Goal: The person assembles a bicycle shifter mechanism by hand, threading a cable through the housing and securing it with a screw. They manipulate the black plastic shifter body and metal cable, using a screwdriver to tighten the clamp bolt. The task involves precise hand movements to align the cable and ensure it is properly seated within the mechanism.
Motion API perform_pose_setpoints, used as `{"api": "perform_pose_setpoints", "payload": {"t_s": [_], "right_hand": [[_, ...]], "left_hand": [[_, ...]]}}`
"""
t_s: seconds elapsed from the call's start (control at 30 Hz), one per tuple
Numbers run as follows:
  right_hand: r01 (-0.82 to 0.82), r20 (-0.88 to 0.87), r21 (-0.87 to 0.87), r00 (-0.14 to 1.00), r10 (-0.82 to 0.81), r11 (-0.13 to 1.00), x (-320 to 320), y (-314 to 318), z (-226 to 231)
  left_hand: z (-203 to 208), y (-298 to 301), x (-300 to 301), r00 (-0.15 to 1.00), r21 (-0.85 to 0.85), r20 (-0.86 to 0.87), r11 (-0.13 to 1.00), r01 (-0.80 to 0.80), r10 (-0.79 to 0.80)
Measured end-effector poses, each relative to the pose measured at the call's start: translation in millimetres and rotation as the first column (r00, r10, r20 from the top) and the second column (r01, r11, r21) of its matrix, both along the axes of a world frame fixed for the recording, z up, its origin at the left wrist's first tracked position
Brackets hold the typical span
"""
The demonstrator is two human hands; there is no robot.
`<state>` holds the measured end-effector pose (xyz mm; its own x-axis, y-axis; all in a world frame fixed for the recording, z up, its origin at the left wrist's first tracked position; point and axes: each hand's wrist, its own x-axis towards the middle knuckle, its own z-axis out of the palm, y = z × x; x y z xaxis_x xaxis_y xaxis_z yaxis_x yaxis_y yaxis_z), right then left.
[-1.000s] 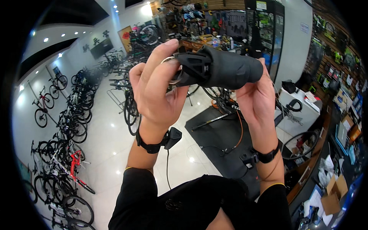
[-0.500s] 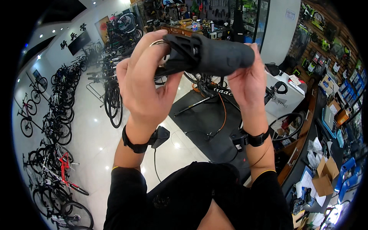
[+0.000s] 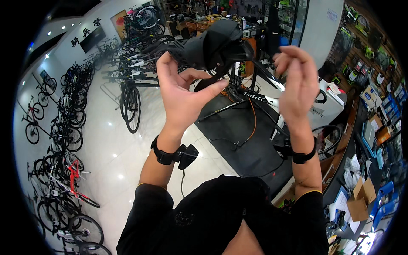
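A black object (image 3: 211,44) with a smooth, curved shell is raised in front of me, a perforated or ribbed part at its left end. Its exact kind I cannot make out. My left hand (image 3: 182,91) grips it from below and the left, the thumb stretched along its underside; part of the fingers is behind it. Off to the right, and apart from the object, my right hand (image 3: 298,83) is in the air, slightly blurred, fingers loosely bent with nothing visible in them. Black straps with small boxes circle both wrists.
Beyond my hands, a black and white bicycle frame (image 3: 265,98) is over a dark mat (image 3: 238,131). Rows of bicycles (image 3: 76,106) line the left side. To the right runs a counter with an open cardboard box (image 3: 361,199) and a laptop (image 3: 369,136); goods hang on the wall behind.
My right hand has let go of the black object's right end and moved right. The object has turned and shifted slightly left and up, still in my left hand.
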<state>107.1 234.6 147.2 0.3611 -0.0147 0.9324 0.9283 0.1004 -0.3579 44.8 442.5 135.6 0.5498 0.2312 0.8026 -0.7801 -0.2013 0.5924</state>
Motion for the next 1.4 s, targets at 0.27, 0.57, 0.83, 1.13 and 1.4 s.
{"api": "perform_pose_setpoints", "payload": {"t_s": [0.27, 0.57, 0.83, 1.13, 1.4], "right_hand": [[-0.286, -0.268, 0.048, 0.919, 0.288, 0.957, -2, 45, -8], [-0.080, -0.054, -0.178, 0.996, 0.072, 0.981, -9, 32, -29], [-0.018, 0.090, -0.159, 0.995, 0.033, 0.987, -10, 34, -34], [0.210, 0.295, -0.297, 0.948, -0.120, 0.931, -19, 29, -37], [0.230, 0.390, -0.530, 0.921, -0.007, 0.816, -24, 21, -43]], "left_hand": [[-15, -5, 8, 0.992, 0.303, 0.106, 0.949, -0.092, 0.062], [9, -1, -7, 0.949, 0.710, 0.221, 0.629, -0.316, 0.227], [-4, -4, 0, 0.895, 0.569, 0.381, 0.704, -0.425, 0.231], [-12, -8, -17, 0.970, 0.318, -0.186, 0.944, -0.088, 0.153], [-15, 7, -25, 0.947, 0.604, -0.277, 0.796, 0.041, 0.161]]}}
